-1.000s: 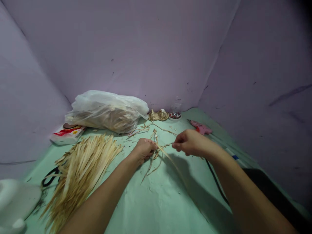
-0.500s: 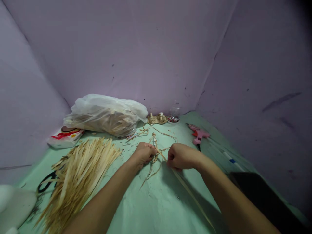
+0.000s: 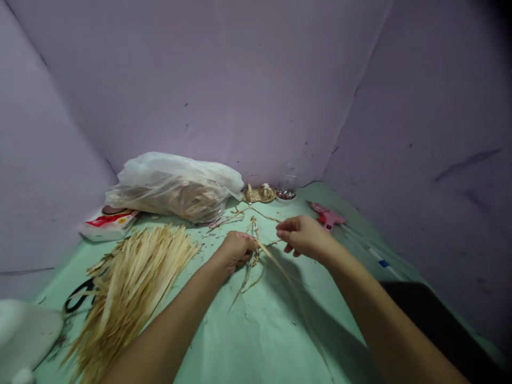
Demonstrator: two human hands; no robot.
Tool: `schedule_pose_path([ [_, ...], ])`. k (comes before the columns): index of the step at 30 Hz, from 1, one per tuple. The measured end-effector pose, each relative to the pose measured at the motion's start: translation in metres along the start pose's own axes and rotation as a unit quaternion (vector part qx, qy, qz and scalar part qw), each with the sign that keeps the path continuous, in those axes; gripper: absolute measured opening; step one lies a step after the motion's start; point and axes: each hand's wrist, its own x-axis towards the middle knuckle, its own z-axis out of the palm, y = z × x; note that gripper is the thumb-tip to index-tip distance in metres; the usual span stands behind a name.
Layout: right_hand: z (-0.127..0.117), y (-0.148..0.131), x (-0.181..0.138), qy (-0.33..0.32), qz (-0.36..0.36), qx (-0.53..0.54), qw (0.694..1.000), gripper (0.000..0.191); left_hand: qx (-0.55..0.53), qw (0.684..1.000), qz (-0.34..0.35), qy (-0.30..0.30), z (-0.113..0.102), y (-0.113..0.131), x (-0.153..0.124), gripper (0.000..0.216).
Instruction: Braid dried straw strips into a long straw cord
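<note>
My left hand (image 3: 237, 249) pinches a pale flat fibre strip (image 3: 282, 266) together with a small braided piece of fibre (image 3: 255, 228) at the middle of the table. From that pinch the strip runs down to the right, toward the front edge. Thin twisted cord ends (image 3: 242, 293) stick out below the fingers. My right hand (image 3: 301, 236) hovers to the right, apart from the strip, fingers loosely curled and separated with nothing seen in them. Part of the braid is hidden behind my left fingers.
At left lie a pile of dry fibre strips (image 3: 136, 288), black-handled scissors (image 3: 76, 298) and a red-white packet (image 3: 108, 226). Behind stand a plastic bag (image 3: 176, 186), a woven slipper-shaped piece (image 3: 259, 193) and a bead tub (image 3: 286, 193). A pink glue gun (image 3: 326, 213) and dark object (image 3: 424, 320) are right.
My right hand has let go of the strip, moved up and slightly right, and opened its fingers. The strip's free part has dropped leftward. My left hand keeps its pinch.
</note>
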Motion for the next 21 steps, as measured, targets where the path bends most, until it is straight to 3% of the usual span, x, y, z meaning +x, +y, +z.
schedule_pose_path([
  [3, 0.015, -0.006, 0.005, -0.029, 0.053, 0.233, 0.971, 0.032, -0.017, 1.000, 0.008, -0.014, -0.004, 0.004, -0.001, 0.008],
  [6, 0.032, -0.008, 0.009, -0.107, 0.060, 0.339, 0.933, 0.014, -0.017, 0.999, 0.015, -0.024, -0.007, 0.007, -0.002, 0.006],
  [10, 0.044, 0.001, 0.019, -0.102, 0.064, 0.341, 0.932, 0.011, 0.007, 1.000, 0.018, -0.022, -0.007, 0.008, -0.002, 0.004],
  [16, 0.051, 0.012, 0.028, -0.079, 0.058, 0.326, 0.940, 0.010, 0.094, 0.994, 0.037, 0.044, -0.004, 0.005, 0.001, 0.005],
  [21, 0.055, 0.010, 0.025, -0.080, 0.043, 0.345, 0.934, 0.012, 0.278, 0.951, 0.085, 0.106, -0.010, 0.010, -0.002, 0.008],
])
